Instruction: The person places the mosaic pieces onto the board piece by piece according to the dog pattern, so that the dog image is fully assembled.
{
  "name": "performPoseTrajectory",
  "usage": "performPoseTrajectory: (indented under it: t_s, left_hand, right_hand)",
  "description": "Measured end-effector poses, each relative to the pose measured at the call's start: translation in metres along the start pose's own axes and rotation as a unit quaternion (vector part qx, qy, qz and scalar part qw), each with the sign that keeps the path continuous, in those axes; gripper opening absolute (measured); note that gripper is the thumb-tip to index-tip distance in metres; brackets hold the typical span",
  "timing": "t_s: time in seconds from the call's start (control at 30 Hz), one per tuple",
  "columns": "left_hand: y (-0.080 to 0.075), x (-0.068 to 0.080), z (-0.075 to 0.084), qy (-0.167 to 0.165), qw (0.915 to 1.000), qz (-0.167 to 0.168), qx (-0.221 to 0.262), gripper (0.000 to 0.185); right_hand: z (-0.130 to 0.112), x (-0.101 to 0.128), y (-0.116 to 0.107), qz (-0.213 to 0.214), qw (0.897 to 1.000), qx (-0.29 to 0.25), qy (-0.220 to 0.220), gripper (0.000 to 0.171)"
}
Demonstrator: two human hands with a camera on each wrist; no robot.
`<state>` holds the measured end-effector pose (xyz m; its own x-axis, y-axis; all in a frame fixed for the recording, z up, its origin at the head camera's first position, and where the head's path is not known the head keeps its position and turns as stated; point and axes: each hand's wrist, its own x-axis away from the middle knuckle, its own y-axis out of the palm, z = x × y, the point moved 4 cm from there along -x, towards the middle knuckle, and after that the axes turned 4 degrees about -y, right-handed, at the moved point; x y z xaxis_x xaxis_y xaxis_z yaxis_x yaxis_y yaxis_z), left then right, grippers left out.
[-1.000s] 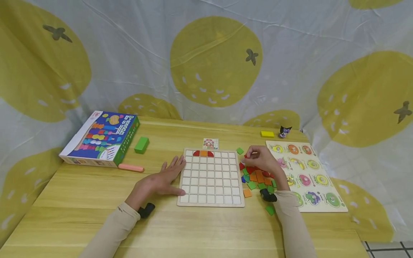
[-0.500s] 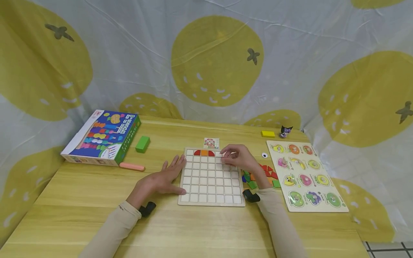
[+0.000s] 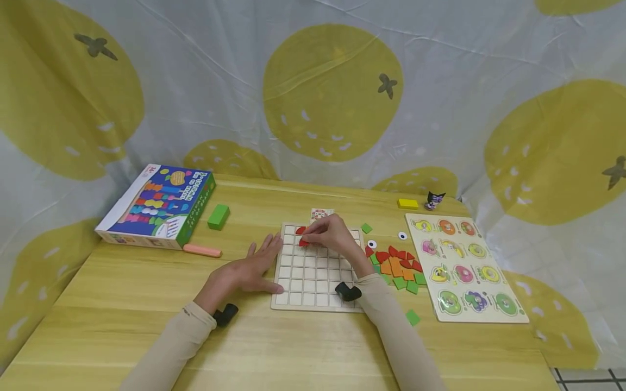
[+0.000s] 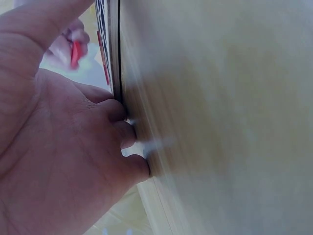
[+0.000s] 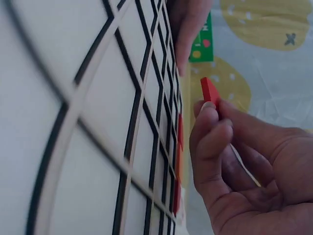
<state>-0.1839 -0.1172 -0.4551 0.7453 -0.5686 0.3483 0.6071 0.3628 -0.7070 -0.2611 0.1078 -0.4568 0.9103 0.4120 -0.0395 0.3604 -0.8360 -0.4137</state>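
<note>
over the far rows of the grid board (image 3: 313, 271), a red piece (image 3: 304, 243) is pinched by the right hand (image 3: 329, 234). the left hand (image 3: 249, 270) is laid flat, fingers spread, on the desk (image 3: 122, 304) against the board's left edge.

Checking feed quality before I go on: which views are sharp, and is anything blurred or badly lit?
Head view: even light, sharp, edges bowed by the wide lens. Left wrist view: motion-smeared, table washed out, left hand fills the frame. Right wrist view: dim, grid board close up and soft, red piece in the right hand clear.
</note>
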Motion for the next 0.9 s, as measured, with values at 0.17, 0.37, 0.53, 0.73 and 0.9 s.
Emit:
performPoseTrajectory:
  t_s: [0.17, 0.37, 0.53, 0.73, 0.9]
  left_hand:
    - [0.0, -0.001, 0.001, 0.005, 1.0, -0.001, -0.002, 0.116]
    - [0.001, -0.004, 0.0, 0.004, 1.0, -0.004, -0.001, 0.117]
    - [0.0, -0.003, 0.001, -0.001, 1.0, -0.004, -0.002, 0.118]
    - [0.0, -0.003, -0.001, -0.001, 1.0, -0.003, -0.003, 0.118]
    - [0.0, -0.003, -0.002, -0.002, 1.0, -0.002, -0.004, 0.118]
  right_hand:
    - [0.002, -0.015, 0.014, 0.003, 0.997, -0.066, 0.03, 0.01]
    - [-0.002, -0.028, 0.027, 0.011, 0.998, -0.038, 0.038, 0.007]
    - [-0.007, -0.032, 0.032, 0.023, 0.999, 0.0, 0.049, 0.005]
    - [-0.011, -0.031, 0.034, 0.015, 0.997, 0.066, 0.043, 0.005]
    - [-0.015, -0.032, 0.035, 0.015, 0.994, 0.105, 0.03, 0.005]
